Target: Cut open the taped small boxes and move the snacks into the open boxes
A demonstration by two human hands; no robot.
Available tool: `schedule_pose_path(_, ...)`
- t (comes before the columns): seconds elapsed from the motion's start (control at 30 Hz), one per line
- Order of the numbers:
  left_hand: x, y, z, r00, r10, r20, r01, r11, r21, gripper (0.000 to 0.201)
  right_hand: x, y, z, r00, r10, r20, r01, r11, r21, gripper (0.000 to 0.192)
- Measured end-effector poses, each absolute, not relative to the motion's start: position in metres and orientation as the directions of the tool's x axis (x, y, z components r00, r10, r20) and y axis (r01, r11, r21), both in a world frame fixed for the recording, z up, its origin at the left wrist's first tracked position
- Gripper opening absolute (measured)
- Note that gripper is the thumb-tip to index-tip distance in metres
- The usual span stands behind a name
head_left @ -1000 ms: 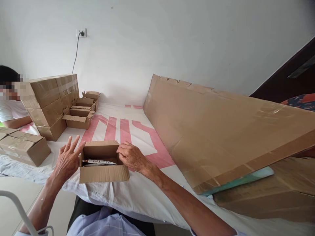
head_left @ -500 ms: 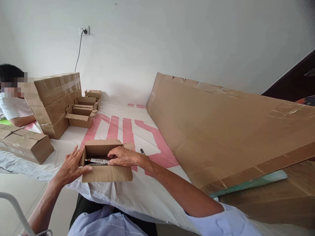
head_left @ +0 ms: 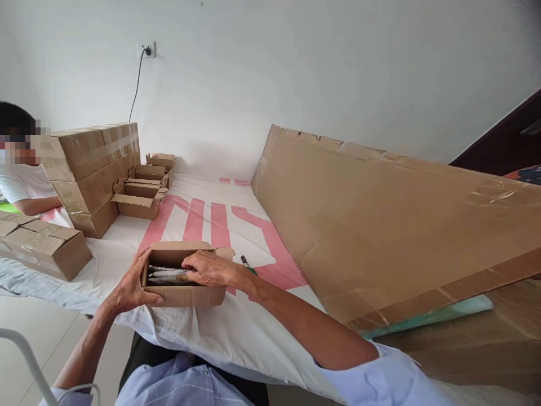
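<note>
A small open cardboard box [head_left: 186, 296] stands on the cloth-covered table in front of me, its flaps folded outward. My left hand [head_left: 131, 285] grips its left end, thumb over the near edge and fingers along the outer side. Inside, thin whitish and grey packets [head_left: 167, 275] lie lengthwise; their exact kind is unclear. My right hand [head_left: 209, 269] reaches in from the right with bent fingers closed at the packets' right end. Its fingertips are partly hidden by the box. A dark marker-like pen [head_left: 244, 261] lies on the cloth just beyond my right wrist.
Taped cardboard boxes [head_left: 87, 189] are stacked at the left, with open boxes [head_left: 137, 208] beside them. Another taped box [head_left: 59, 251] sits near the front edge. A person [head_left: 25, 180] is behind the stack. A big cardboard sheet [head_left: 380, 225] leans along the right side.
The packets inside the box have shifted and more pale ones show. My left hand has moved slightly up and right along the box end. The near flap stands less far out.
</note>
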State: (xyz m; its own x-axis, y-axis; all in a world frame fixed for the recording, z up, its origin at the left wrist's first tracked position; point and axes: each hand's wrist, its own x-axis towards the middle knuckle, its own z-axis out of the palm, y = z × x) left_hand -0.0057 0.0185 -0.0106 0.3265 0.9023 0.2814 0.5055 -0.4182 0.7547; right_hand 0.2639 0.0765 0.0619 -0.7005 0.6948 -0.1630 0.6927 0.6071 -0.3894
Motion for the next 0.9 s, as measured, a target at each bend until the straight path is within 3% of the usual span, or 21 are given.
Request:
schedule_pose_path(0.13, -0.004, 0.018, -0.01, 0.332, 0.888, 0.318, 0.483, -0.45, 0.751, 0.132, 0.263, 0.075, 0.054, -0.653, 0.75, -0.108, 0.744, 0.608, -0.277, 0.023)
schedule_pose_path(0.4, -0.001, 0.015, -0.007, 0.28, 0.916, 0.287, 0.496, -0.394, 0.774, 0.133, 0.274, 0.078, 0.041, -0.697, 0.709, -0.105, 0.694, 0.631, -0.346, 0.022)
schedule_pose_path(0.63, 0.001, 0.006, -0.012, 0.231, 0.941, 0.248, 0.518, -0.334, 0.787, 0.135, 0.262, 0.077, 0.044, -0.585, 0.809, -0.059, 0.803, 0.567, -0.185, 0.033)
schedule_pose_path(0.73, 0.0, 0.007, -0.014, 0.223, 0.94, 0.258, 0.512, -0.339, 0.789, 0.134, 0.263, 0.078, 0.042, -0.614, 0.788, -0.044, 0.777, 0.594, -0.208, 0.032)
schedule_pose_path(0.9, 0.0, 0.01, -0.017, 0.241, 0.924, 0.295, 0.477, -0.378, 0.793, 0.134, 0.27, 0.084, 0.034, -0.649, 0.76, -0.045, 0.724, 0.598, -0.344, 0.03)
